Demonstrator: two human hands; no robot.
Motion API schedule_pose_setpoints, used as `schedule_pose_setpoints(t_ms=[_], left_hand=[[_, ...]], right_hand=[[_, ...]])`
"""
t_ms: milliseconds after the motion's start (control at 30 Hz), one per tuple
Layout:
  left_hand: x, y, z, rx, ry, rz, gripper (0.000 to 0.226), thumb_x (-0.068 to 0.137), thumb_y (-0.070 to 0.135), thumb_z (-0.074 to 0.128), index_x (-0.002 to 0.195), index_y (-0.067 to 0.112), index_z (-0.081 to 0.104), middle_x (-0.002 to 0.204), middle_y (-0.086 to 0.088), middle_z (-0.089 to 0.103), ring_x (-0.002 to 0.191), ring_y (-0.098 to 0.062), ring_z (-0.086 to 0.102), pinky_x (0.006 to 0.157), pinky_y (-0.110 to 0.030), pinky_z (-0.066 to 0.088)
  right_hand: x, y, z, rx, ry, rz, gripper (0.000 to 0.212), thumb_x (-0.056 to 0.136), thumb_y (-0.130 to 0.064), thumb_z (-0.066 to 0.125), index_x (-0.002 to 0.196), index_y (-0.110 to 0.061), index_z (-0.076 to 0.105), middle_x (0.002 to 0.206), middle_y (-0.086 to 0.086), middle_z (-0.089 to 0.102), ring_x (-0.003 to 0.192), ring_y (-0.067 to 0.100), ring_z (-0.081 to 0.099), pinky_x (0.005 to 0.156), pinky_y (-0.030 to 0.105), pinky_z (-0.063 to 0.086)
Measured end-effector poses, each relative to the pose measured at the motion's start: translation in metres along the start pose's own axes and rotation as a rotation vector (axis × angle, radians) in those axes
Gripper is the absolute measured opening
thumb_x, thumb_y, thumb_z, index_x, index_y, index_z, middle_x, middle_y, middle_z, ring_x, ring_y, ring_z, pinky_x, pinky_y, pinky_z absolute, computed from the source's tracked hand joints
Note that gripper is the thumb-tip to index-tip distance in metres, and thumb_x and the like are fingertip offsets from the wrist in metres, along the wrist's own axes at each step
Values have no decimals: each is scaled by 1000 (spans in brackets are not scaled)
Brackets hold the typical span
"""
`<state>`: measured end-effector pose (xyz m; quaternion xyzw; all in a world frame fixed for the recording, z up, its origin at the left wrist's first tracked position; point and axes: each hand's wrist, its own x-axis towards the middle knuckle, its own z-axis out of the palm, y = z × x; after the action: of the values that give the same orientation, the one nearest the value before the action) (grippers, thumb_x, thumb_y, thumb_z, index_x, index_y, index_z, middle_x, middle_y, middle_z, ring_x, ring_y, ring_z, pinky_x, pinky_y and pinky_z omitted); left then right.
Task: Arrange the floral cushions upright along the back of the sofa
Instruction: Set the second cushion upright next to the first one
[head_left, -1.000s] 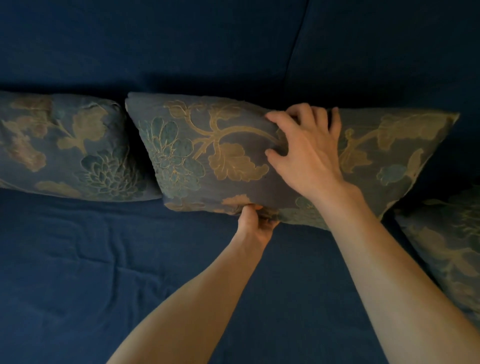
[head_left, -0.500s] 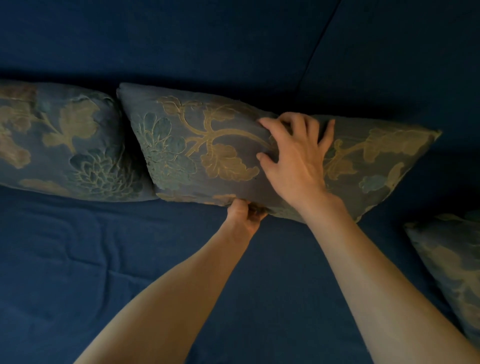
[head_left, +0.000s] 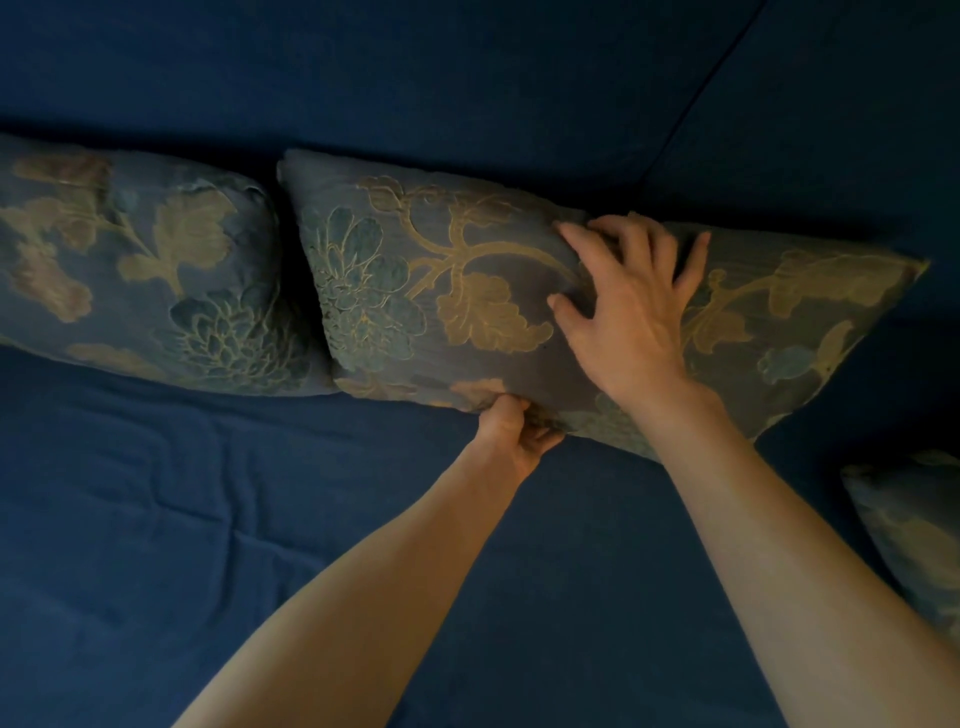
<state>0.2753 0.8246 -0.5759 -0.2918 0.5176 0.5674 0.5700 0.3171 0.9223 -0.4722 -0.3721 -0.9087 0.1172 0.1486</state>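
Note:
A long floral cushion (head_left: 441, 291), grey-blue with gold leaves, leans against the dark blue sofa back (head_left: 467, 93) in the middle. My left hand (head_left: 511, 434) pinches its lower edge from below. My right hand (head_left: 631, 306) lies flat on its front with fingers spread, pressing it toward the back. A second floral cushion (head_left: 140, 270) stands at the left, touching the middle one. A third floral cushion (head_left: 914, 525) lies at the right edge, partly out of view.
The blue sofa seat (head_left: 208, 519) spreads below the cushions with creases in its cover. A seam (head_left: 696, 98) splits the backrest above the right end of the middle cushion.
The view has drifted slightly, so the cushions sit a little further right and the third cushion shows less. Both hands keep the same hold on the middle cushion.

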Motion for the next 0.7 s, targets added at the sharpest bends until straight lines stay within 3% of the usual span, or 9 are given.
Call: schedule_pose_setpoints(t_ms=[67,200,367,533,700], left_hand=[[-9,0,-2,35,-15,-4,35,97,6,39,129,6,53,117,-17,61,102,-32,60,74,-46,51],[-24,0,-9,81,-25,0,29,97,9,41,124,6,52,118,-15,53,90,-25,57,88,-51,47],[-57,8,-26,196,-34,13,42,96,20,53,136,10,46,137,-13,44,128,-34,45,94,-55,48],[-87,24,-59,415,-17,143,63,91,33,60,146,17,33,142,-7,44,124,-23,47,96,-51,48],[-109,44,-100,632,10,315,68,91,37,57,150,20,28,144,-1,45,125,-19,47,101,-45,45]], right_hand=[[-4,-2,0,-7,-16,2,63,82,-29,65,141,-30,43,143,7,44,140,32,24,110,65,-3],[-20,-9,-5,13,-19,33,70,84,-25,62,147,-27,33,156,7,29,144,30,15,112,62,-2],[-58,-20,-14,93,-6,146,67,86,-21,60,147,-24,32,158,4,26,145,26,13,113,60,2],[-109,-33,-20,142,-33,325,65,89,-30,59,147,-22,31,157,2,29,143,25,20,113,58,9],[-153,-50,-24,207,-59,501,64,90,-36,58,147,-25,31,155,4,31,142,24,23,113,50,15]])
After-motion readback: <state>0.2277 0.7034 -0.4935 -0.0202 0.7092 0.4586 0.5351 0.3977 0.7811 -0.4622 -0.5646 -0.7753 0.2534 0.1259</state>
